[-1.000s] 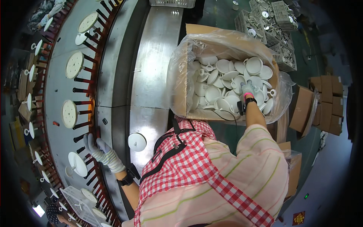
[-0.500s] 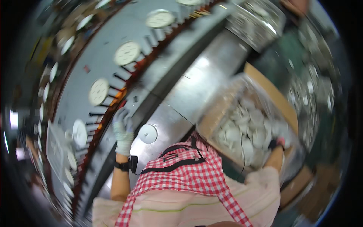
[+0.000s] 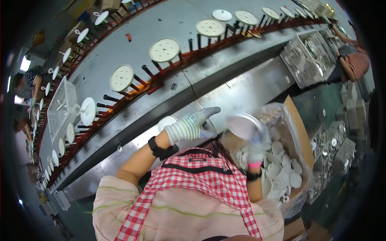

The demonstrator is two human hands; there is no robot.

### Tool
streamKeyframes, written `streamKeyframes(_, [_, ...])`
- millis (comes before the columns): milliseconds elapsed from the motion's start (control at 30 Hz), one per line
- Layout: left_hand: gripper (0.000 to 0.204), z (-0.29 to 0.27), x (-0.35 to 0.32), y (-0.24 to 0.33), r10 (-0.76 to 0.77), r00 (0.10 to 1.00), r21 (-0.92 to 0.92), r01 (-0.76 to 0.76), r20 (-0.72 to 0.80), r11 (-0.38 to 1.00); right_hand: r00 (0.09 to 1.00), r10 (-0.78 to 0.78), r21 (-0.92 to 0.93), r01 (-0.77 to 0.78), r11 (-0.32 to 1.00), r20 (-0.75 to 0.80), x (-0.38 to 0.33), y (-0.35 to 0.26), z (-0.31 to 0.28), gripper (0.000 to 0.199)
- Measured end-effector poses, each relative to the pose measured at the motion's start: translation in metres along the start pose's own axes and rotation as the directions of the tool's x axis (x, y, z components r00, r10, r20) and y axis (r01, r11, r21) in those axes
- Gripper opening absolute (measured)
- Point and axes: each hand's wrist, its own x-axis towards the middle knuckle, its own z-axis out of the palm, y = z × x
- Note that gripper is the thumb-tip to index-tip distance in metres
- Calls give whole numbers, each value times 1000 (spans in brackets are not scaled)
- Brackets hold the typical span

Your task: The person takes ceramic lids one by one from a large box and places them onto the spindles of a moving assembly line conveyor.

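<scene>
My left hand (image 3: 189,127), in a striped knit glove with grey fingertips, reaches over the metal bench in front of my apron. Its thumb and forefinger are spread apart, with nothing between them. A white round disc (image 3: 167,121) lies on the bench, partly hidden behind that glove. My right hand (image 3: 257,148), gloved and blurred by motion, holds up another white round disc (image 3: 242,125) with a shiny rim, just right of the left fingertips. Below it stands a cardboard box (image 3: 299,124) lined with clear plastic, heaped with white dish-shaped pieces (image 3: 277,170), some with small ring stems.
Beyond the bench runs a grey conveyor (image 3: 116,52) edged with upright pegs, several carrying white perforated discs (image 3: 165,50). A clear plastic crate (image 3: 62,106) sits on its left part. Another crate (image 3: 309,56) holds metal parts near a person (image 3: 356,60) at right.
My right hand has come up out of the box with a white disc. My left hand has moved right, from the conveyor edge over the bench. The view has turned.
</scene>
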Motion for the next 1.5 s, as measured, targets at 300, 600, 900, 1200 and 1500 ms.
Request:
streamKeyframes(300, [37, -49, -8, -49, 433, 802, 506, -194, -411, 841, 651, -375, 515, -29, 857, 660, 70, -65, 107, 43])
streamKeyframes(600, [51, -90, -14, -38, 627, 649, 807, -35, -430, 590, 429, -184, 417, -550, 724, 884, 100, -124, 179, 48])
streamKeyframes(900, [38, -154, 30, -86, 269, 613, 367, 37, -743, 930, 748, -326, -257, 546, 798, 578, 192, -110, 309, 49])
streamKeyframes(1200, [51, -208, 96, -127, -515, 663, -397, 337, -544, 854, 632, -610, -183, 751, 635, 478, 116, -117, 332, 36])
streamKeyframes(1500, [43, -212, 32, -140, -175, 577, 147, 467, -798, 872, 663, 20, -308, 322, 895, 748, 129, -189, 359, 39])
